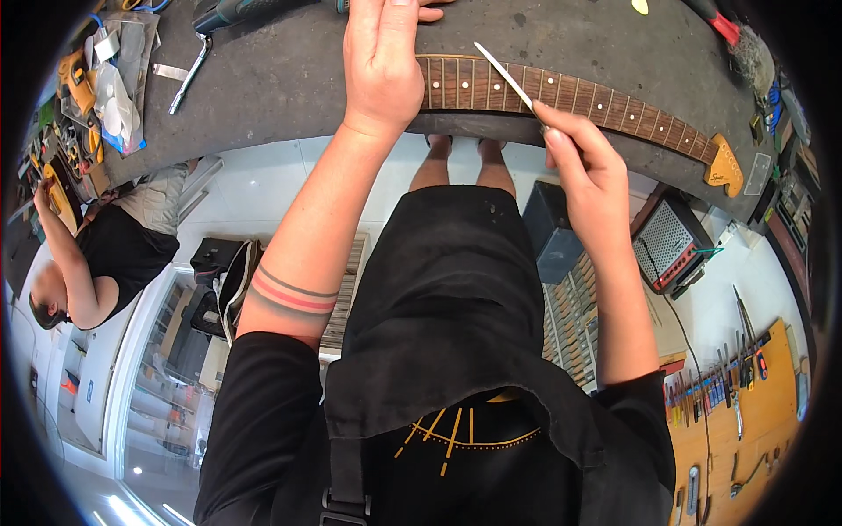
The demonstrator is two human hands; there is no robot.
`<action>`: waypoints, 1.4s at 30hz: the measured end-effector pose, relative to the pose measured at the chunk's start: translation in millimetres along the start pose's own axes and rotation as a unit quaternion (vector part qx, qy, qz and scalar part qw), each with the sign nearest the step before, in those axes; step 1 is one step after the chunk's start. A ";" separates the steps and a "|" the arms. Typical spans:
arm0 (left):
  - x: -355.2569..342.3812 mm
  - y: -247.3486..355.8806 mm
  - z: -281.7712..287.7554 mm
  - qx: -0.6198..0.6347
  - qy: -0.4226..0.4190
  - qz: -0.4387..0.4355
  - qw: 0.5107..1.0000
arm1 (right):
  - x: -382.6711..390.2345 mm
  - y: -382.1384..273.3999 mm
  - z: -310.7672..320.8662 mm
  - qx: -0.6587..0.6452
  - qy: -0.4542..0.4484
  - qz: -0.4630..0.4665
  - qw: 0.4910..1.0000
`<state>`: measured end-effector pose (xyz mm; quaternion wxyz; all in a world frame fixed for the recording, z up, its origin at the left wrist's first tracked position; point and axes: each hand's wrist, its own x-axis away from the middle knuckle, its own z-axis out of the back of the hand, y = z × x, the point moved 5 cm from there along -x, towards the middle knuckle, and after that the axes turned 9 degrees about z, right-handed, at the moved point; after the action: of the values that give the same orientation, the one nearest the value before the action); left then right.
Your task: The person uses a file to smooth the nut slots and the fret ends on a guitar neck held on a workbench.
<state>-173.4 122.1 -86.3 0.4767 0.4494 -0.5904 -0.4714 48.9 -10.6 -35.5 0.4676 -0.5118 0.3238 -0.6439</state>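
A guitar neck (561, 92) lies across the bench, its dark wooden fretboard with pale dot inlays facing up. Its light wooden headstock (726, 167) points to the right. My right hand (586, 162) pinches a slim, pale, pointed file (504, 74) between thumb and fingers, slanting over the fretboard. Whether the file touches the frets I cannot tell. My left hand (383, 66) is at the neck's left end, covering that end, with its visible fingers stretched out away from me. The upper edge of the picture cuts off some of its fingertips.
A black-and-green power tool (250, 10) and a socket wrench (190, 74) lie on the dark bench (281, 79). Plastic bags (118, 96) sit at the left. A brush (752, 57) is at the far right. Another person (123, 245) works at the left; an amplifier (674, 237) stands below the bench.
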 end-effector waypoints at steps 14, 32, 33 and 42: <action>1.1 -1.8 0.3 0.009 0.002 0.003 1.000 | 11.5 1.0 -13.5 -0.061 0.005 -0.078 0.995; 0.5 -1.6 0.4 0.024 0.015 0.002 1.000 | 18.8 -16.2 -32.2 -0.092 0.021 -0.045 0.994; 0.3 -0.9 0.9 0.024 0.013 -0.002 1.000 | 18.5 -17.1 -32.2 -0.092 0.020 -0.044 0.995; 1.6 -1.7 0.9 0.024 0.013 0.002 1.000 | -10.0 -28.3 -35.4 0.142 0.003 0.159 0.977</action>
<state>-174.4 120.5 -87.9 0.4742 0.4657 -0.5965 -0.4501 7.6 6.5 -23.2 0.6310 -0.3801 0.3075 -0.6023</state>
